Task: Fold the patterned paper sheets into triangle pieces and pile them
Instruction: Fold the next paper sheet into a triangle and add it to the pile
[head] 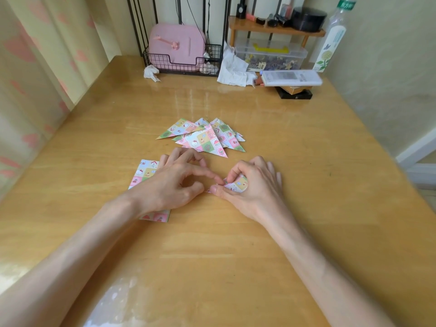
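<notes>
Plainly the paper (237, 185) is light and thin and will likely crease at a touch, so it is best pinched at its edges, near the fold. The right grip (254, 190) pinches it between thumb and curled fingers, low on the worktop (306, 161). The left grip (174, 182) is loosely curled over the sheets (146, 173), its index tip touching the paper and holding nothing. The pile (205, 138) lies just beyond.

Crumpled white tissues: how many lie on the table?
2. A small tissue lies at the wire basket's left front corner; a larger tissue lies between the basket and the clear plastic box. A pale wad inside the basket may be a third.
</notes>
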